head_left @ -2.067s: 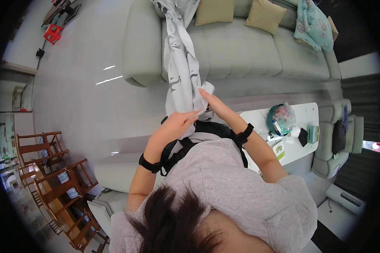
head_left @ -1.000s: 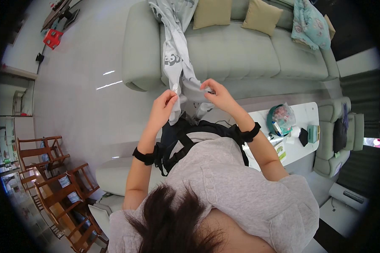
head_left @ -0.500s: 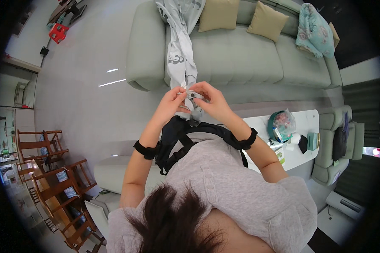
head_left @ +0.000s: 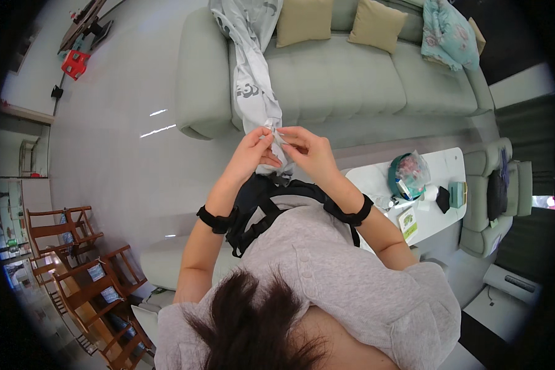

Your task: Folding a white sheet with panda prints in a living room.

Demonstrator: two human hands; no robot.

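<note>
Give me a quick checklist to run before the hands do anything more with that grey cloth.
1. Left hand on the end of the grey printed cloth: ok, fingers pinch it.
2. Right hand on the same end: ok, pinching right beside the left.
3. Rest of the cloth supported: ok, it lies along the pale green sofa.
4. Cloth free of the tan cushions: ok, it lies beside them.
5. What the fingertips grip exactly, hem or corner: cannot tell, too small.
6. White table away from the hands: ok, it is off to the right.
</note>
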